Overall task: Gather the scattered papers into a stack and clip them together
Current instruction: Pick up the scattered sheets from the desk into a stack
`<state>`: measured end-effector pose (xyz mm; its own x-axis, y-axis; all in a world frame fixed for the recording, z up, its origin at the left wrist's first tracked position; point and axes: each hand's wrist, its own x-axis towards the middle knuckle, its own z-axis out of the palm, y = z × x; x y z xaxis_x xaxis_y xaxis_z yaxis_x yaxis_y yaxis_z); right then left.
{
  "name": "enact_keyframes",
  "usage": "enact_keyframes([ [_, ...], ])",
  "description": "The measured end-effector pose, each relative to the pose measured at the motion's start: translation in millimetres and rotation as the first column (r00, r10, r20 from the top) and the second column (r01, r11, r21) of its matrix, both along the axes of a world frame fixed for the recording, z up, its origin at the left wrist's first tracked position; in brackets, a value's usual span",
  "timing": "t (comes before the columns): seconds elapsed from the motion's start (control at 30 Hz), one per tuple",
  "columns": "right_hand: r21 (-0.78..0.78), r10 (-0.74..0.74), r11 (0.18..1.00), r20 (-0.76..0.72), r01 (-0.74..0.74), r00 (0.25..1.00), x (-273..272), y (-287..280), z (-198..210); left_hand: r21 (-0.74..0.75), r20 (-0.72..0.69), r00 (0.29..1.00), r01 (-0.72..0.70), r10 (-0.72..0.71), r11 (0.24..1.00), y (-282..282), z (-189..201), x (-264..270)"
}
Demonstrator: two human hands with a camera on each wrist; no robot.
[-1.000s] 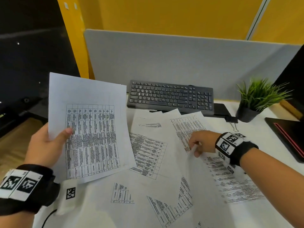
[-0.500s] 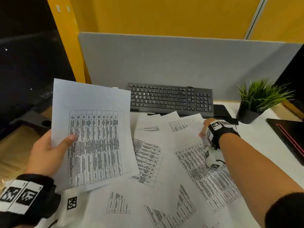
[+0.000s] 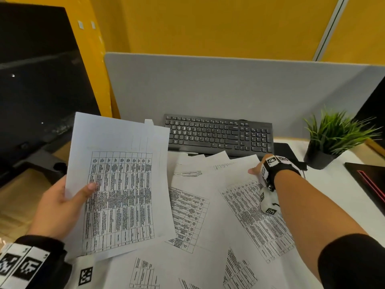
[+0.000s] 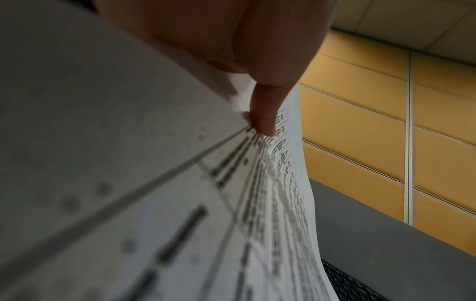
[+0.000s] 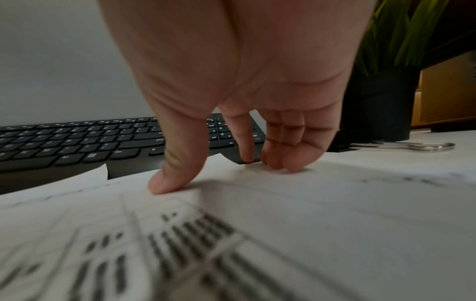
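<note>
My left hand holds a raised stack of printed sheets at its left edge, above the desk's left side. In the left wrist view its thumb lies on the top sheet. My right hand reaches to the far edge of a table-printed sheet lying in front of the keyboard. Seen from the right wrist, this hand has its thumb on the sheet and its curled fingertips at the sheet's far edge. Several more sheets lie overlapping on the desk. A binder clip lies to the hand's right.
A black keyboard sits just behind the papers, against a grey partition. A potted plant stands at the back right, next to a dark laptop with red trim. A dark monitor fills the left.
My right hand has moved from the middle of the sheet to its far edge by the keyboard, and the sheet has turned and slid toward me. The left hand keeps its stack raised.
</note>
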<state>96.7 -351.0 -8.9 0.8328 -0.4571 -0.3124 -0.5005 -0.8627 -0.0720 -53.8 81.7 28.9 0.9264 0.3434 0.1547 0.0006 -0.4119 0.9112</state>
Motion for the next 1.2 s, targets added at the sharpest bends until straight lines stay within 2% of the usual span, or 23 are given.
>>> enact_keyframes([
  [0.13, 0.048, -0.058, 0.997, 0.064, 0.055, 0.996, 9.3, 0.6, -2.1, -0.002, -0.006, 1.0, 0.027, -0.027, 1.0, -0.9, -3.5, 3.8],
  [0.4, 0.132, -0.018, 0.991, 0.101, 0.005, 0.995, 17.5, -5.3, -2.0, -0.063, 0.009, 0.998, 0.061, -0.061, 0.996, -13.0, -3.5, 1.4],
  [0.47, 0.202, -0.021, 0.979, 0.152, -0.01, 0.988, 14.9, -8.4, 6.2, -0.065, -0.023, 0.999, 0.044, -0.045, 0.997, -9.8, -8.7, 6.1],
  [0.53, 0.243, 0.022, 0.966, 0.263, -0.088, 0.965, 9.1, -8.5, 25.9, -0.069, -0.024, 0.999, 0.026, -0.028, 0.997, -7.6, -13.4, 10.9],
  [0.6, 0.227, 0.102, 0.949, 0.438, -0.22, 0.893, -3.1, -5.7, 56.0, -0.086, -0.017, 1.0, -0.002, 0.001, 0.996, -7.7, -15.2, 14.2],
  [0.7, 0.116, 0.277, 0.891, 0.628, -0.44, 0.727, -41.7, 9.1, 114.9, -0.126, 0.007, 0.999, -0.05, 0.051, 0.991, -7.0, -13.7, 20.6],
  [0.8, 0.195, 0.331, 0.718, 0.748, -0.668, 0.575, -91.2, 30.2, 173.1, -0.124, 0.085, 0.995, -0.047, 0.058, 0.991, -13.1, -2.6, 26.8],
  [0.87, 0.316, 0.233, 0.561, 0.826, -0.765, 0.512, -105.8, 44.2, 190.6, -0.149, 0.143, 0.99, 0.009, 0.013, 0.989, -24.9, 6.2, 26.2],
  [0.9, 0.358, 0.181, 0.509, 0.844, -0.783, 0.504, -105.0, 51.6, 190.7, -0.17, 0.161, 0.987, 0.05, -0.023, 0.984, -31.9, 10.0, 24.3],
  [0.93, 0.39, 0.145, 0.491, 0.846, -0.779, 0.514, -101.2, 61.2, 186.0, -0.181, 0.167, 0.984, 0.086, -0.056, 0.98, -39.2, 11.7, 22.7],
  [1.1, 0.536, -0.004, 0.439, 0.804, -0.721, 0.595, -67.9, 106.5, 132.7, -0.18, 0.17, 0.956, 0.267, -0.237, 0.947, -70.5, 6.0, 6.3],
  [1.13, 0.572, -0.033, 0.432, 0.782, -0.697, 0.622, -64.3, 112.2, 123.3, -0.171, 0.175, 0.954, 0.273, -0.244, 0.947, -72.7, 0.8, 4.7],
  [1.2, 0.621, -0.074, 0.457, 0.74, -0.637, 0.668, -59.9, 121.0, 106.6, -0.318, 0.121, 0.976, 0.211, -0.181, 0.924, -75.8, -5.7, -0.4],
])
